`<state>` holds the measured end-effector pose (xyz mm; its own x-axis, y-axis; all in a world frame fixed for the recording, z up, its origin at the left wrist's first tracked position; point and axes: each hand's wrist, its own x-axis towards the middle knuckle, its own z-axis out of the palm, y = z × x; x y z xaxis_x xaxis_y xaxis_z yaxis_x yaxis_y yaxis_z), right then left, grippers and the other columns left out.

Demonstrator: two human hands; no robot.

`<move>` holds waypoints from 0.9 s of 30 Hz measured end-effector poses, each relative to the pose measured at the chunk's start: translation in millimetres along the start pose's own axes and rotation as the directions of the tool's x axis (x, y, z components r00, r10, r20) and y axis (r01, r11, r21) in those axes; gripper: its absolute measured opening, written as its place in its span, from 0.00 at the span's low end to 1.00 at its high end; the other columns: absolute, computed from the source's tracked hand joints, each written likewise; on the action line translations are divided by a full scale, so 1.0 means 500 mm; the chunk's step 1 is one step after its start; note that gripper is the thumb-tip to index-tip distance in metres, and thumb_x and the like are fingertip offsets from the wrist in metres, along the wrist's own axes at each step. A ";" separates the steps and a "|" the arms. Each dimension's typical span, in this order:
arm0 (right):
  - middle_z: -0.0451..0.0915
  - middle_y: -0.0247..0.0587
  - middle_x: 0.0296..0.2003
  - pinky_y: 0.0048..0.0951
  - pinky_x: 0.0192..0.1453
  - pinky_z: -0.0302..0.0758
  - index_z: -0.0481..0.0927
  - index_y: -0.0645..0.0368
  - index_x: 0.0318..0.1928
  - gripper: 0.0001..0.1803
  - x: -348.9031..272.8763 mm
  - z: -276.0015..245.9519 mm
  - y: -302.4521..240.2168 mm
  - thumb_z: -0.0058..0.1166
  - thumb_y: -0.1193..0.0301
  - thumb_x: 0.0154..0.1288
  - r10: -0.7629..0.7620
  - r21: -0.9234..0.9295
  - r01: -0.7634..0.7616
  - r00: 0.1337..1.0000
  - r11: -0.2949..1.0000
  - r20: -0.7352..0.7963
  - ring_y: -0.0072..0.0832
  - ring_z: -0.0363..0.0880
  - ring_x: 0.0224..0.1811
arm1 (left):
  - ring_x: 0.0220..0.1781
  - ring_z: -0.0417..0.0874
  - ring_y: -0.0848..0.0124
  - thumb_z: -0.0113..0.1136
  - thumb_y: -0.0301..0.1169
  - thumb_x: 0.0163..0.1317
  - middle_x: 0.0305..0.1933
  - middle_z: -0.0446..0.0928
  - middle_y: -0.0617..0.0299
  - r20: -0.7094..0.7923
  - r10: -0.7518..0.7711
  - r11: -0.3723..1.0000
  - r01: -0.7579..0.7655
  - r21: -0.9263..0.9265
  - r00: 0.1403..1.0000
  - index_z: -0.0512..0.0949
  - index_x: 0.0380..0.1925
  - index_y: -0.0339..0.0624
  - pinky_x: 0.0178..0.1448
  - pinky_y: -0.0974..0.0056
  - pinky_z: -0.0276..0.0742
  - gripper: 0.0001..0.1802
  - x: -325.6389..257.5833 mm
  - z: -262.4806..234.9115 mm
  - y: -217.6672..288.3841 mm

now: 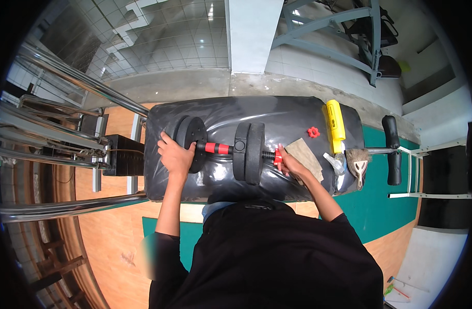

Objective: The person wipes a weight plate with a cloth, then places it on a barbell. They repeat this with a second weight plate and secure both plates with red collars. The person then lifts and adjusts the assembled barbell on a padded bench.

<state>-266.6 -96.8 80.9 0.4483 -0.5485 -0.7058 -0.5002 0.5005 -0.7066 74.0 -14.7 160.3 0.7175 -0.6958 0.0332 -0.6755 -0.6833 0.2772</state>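
A dumbbell [216, 148] with a red and black grip lies crosswise on a black padded bench [215, 183]. Black weight plates sit on both of its ends. My left hand [175, 154] lies around the left plates [196, 136], its thumb at their inner face by the bar. To the right, beyond the right plates [253, 153], a threaded bar end sticks out. My right hand [289, 162] grips a red star-shaped collar nut [277, 156] at that end. A folded beige cloth [304, 158] lies next to my right hand.
Farther right on the bench are a loose red star nut [313, 132], a yellow bottle [335, 121], a clear plastic item [335, 164] and a brush [358, 165]. Chrome rails [86, 77] and a weight stack [123, 155] stand left. A padded roller [391, 149] stands right.
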 end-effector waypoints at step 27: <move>0.44 0.54 0.71 0.70 0.67 0.33 0.61 0.35 0.67 0.42 -0.047 -0.044 -0.022 0.45 0.34 0.54 -0.831 -0.980 0.094 0.519 -0.177 0.200 0.55 0.37 0.73 | 0.53 0.72 0.49 0.74 0.47 0.41 0.51 0.66 0.44 0.016 -0.029 1.000 0.029 0.001 0.999 0.53 0.62 0.31 0.49 0.51 0.77 0.56 0.002 -0.004 -0.006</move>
<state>-287.9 -104.0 106.1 0.7964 -0.5667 0.2111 -0.5952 -0.7962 0.1082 77.2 -12.8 161.4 0.7341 -0.6790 0.0093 -0.6543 -0.7037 0.2770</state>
